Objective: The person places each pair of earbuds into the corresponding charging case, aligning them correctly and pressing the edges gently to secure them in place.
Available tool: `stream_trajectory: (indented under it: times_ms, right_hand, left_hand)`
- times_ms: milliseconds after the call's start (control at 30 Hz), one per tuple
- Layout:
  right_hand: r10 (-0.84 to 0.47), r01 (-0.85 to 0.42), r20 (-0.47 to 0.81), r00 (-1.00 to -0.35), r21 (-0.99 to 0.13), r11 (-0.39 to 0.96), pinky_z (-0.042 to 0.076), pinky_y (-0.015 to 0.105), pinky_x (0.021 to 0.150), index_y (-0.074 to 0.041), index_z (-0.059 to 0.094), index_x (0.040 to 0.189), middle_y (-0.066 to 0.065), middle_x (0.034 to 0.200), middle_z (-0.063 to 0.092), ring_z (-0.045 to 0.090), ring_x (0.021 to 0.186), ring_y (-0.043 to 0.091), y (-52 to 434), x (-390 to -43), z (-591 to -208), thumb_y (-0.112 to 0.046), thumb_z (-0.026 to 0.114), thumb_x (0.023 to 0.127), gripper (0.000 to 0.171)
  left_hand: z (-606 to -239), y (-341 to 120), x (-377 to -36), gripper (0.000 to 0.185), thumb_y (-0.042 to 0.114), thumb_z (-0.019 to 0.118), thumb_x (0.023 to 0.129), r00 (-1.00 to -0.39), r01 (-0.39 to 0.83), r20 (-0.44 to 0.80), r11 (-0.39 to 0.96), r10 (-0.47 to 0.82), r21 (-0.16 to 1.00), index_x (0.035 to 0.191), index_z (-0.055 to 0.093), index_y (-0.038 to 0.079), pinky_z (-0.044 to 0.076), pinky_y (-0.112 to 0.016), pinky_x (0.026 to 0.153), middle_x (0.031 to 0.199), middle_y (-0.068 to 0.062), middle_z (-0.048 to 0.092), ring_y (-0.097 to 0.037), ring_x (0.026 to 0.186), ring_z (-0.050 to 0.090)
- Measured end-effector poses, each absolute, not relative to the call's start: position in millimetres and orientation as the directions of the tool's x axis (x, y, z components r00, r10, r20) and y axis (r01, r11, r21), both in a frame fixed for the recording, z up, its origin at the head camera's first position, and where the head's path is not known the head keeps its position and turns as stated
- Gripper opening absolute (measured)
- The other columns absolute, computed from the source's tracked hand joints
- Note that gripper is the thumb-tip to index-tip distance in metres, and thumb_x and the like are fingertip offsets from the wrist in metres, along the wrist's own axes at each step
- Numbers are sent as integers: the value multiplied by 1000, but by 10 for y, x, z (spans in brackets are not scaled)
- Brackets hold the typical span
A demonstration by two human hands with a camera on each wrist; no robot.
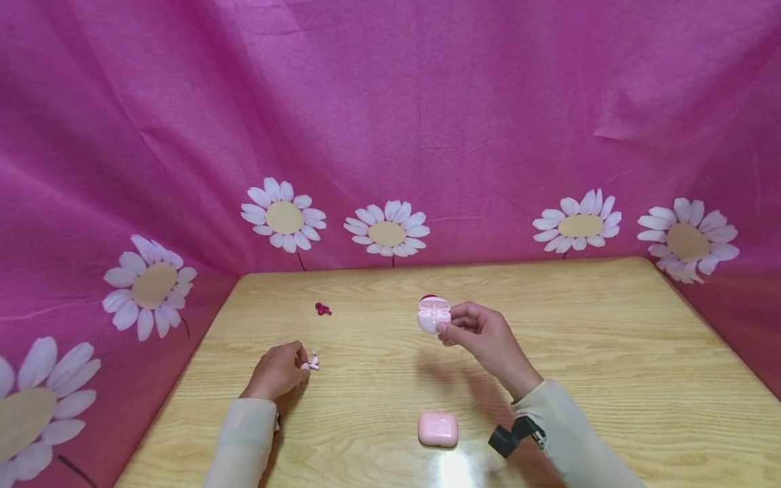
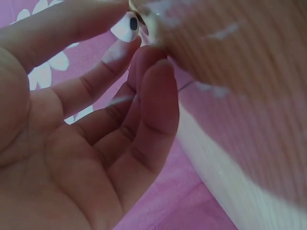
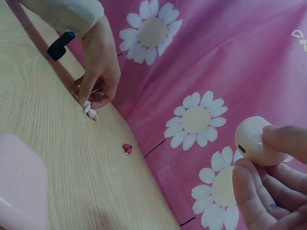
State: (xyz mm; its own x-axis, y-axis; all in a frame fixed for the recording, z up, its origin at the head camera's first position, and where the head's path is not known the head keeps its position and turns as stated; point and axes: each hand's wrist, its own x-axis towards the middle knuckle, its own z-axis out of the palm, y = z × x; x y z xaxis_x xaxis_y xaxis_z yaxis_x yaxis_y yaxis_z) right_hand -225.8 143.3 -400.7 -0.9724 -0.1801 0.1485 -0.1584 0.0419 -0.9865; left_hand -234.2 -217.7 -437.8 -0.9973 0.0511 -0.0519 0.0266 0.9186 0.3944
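Observation:
In the head view my right hand (image 1: pixel 488 339) holds a small rounded white earbud case (image 1: pixel 430 324) above the table. Its lid stands up, showing a pale pink inside. The right wrist view shows the case (image 3: pixel 259 140) from below, thumb on one side and fingers on the other, with a dark port slot. Over at the left, my left hand (image 1: pixel 279 369) pinches white earbuds (image 1: pixel 312 362) low at the tabletop. One white earbud (image 2: pixel 125 28) shows between thumb and finger in the left wrist view; the palm is turned to that camera.
A pair of dark pink earbuds (image 1: pixel 323 309) lies beyond my left hand. A closed pink earbud case (image 1: pixel 438 430) rests near the front, left of my right wrist. The wooden table (image 1: pixel 549 291) is bordered by a magenta cloth (image 1: pixel 476 135) with daisies.

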Motion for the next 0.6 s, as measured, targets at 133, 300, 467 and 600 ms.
stream_trajectory:
  times_ms: [133, 300, 467, 600]
  right_hand:
    - [-183, -159, 149, -972, -987, 38, 57, 41, 75, 8, 61, 104, 16, 90, 70, 69, 76, 20, 1428, -2259, -4010, -5, 72, 86, 26]
    - [-181, -152, 141, -973, -987, 47, 57, 38, 75, 8, 61, 105, 15, 90, 70, 69, 75, 17, 1428, -2254, -4012, -8, 74, 85, 29]
    - [-175, -150, 137, -975, -987, 60, 57, 32, 73, 7, 61, 106, 15, 90, 70, 68, 75, 15, 1431, -2249, -4011, -10, 75, 84, 31]
    - [-173, -157, 144, -974, -985, 67, 57, 34, 74, 7, 61, 105, 15, 90, 70, 68, 75, 15, 1429, -2246, -4008, -10, 75, 84, 30]
  left_hand:
    - [-4381, -2168, -2354, 14, 6, 71, 76, -998, 27, -46, 924, 48, 382, 80, 58, 10, 35, -30, 58, 67, 0, 50, -18, 62, 46]
    - [-4383, -2159, -2358, 15, 6, 71, 76, -998, 39, -35, 925, 57, 379, 78, 58, 10, 36, -31, 59, 67, 0, 51, -18, 63, 46]
    - [-4351, -2158, -2345, 15, 7, 72, 78, -998, 23, -52, 918, 48, 397, 78, 57, 10, 36, -30, 58, 68, 0, 52, -18, 62, 47]
    - [-4288, -2147, -2349, 17, 9, 74, 80, -998, 16, -55, 909, 43, 417, 80, 57, 10, 36, -30, 56, 68, -1, 53, -17, 61, 47]
